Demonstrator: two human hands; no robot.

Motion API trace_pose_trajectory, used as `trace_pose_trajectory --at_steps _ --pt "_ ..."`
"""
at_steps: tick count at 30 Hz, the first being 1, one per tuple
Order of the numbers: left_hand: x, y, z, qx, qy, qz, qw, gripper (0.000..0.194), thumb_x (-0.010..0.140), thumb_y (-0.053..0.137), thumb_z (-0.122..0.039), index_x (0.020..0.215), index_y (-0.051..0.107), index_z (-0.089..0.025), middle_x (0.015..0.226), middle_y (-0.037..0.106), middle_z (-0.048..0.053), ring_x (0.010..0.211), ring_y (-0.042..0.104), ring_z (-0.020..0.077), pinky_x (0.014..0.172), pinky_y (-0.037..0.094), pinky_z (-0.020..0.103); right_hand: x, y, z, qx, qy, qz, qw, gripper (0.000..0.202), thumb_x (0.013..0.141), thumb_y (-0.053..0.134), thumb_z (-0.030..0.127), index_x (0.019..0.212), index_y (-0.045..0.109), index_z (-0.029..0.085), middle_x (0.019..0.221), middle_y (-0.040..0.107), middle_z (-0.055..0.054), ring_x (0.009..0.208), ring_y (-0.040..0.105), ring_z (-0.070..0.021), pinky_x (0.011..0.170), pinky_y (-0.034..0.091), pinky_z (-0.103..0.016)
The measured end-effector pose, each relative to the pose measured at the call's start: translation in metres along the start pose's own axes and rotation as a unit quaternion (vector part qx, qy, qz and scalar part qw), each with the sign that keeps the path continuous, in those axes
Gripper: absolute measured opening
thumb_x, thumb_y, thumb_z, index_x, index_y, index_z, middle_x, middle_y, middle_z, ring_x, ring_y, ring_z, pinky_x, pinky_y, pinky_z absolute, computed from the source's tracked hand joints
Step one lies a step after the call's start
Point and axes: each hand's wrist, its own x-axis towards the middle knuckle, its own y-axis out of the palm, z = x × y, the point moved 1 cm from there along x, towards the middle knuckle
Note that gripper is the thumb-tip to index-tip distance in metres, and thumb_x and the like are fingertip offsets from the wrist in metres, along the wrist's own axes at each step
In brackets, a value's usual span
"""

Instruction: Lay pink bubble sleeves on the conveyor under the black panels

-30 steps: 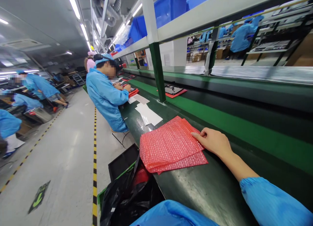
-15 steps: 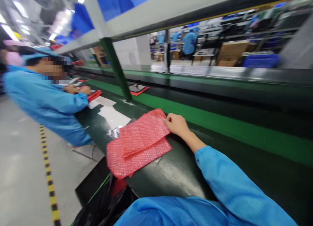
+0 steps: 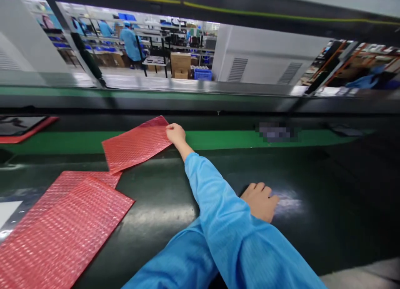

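My right hand grips the right-hand corner of a red bubble-wrap bag, its fingers closed on the edge. The bag is tilted and partly over the green strip. Below and to the left, more red bubble-wrap bags overlap on the dark bench. My arms cross, the right sleeve passing over the left. From under it comes my left hand, palm down on the bench with its fingers stretched out, holding nothing.
A flat dark panel on a red sheet lies at the far left. White paper is at the left edge. A blurred dark item sits on the green strip to the right. A rail runs overhead.
My view has swung right. The bag in my right hand has come off the pile and moved towards the green strip. My left hand has come into view on the bench.
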Motion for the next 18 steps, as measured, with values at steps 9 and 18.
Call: trace_pose_trajectory --at_steps 9,18 --pt "0.007 0.009 -0.001 0.006 -0.033 0.021 0.999 0.022 0.106 0.055 -0.031 0.111 0.073 -0.019 0.117 0.067 0.01 0.12 0.055 0.0293 0.092 0.049 0.042 0.023 -0.09 -0.074 -0.145 0.075 -0.13 0.978 0.038 0.094 0.06 0.018 0.126 0.079 0.023 0.129 0.077 -0.01 0.12 0.07 -0.028 0.101 0.054 -0.035" --pt "0.008 0.009 -0.006 -0.034 -0.038 -0.01 0.999 0.03 0.106 0.052 -0.024 0.131 0.069 -0.023 0.133 0.068 0.006 0.111 0.061 0.0217 0.091 0.048 0.039 0.034 -0.155 -0.12 -0.196 0.131 -0.195 0.952 0.037 0.092 0.06 0.017 0.12 0.082 0.024 0.127 0.074 -0.012 0.12 0.064 -0.0287 0.105 0.051 -0.037"
